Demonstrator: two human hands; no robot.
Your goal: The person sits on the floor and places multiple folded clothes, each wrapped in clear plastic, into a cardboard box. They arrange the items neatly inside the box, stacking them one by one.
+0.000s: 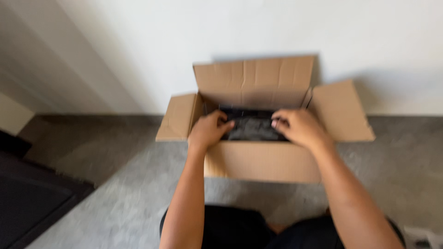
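Both hands, left hand (210, 130) and right hand (297, 127), close their grip on a dark bundle (253, 127) inside the open cardboard box (263, 161). Box flaps spread outward; behind the box a white wall (184, 37), beneath it grey floor (115, 193).

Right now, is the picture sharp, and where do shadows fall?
Head view: the whole frame is motion-blurred, so the dark thing inside the cardboard box cannot be identified; both the left hand and the right hand are smeared; light is soft, without glare; the box flaps cast a faint shadow on the white wall.
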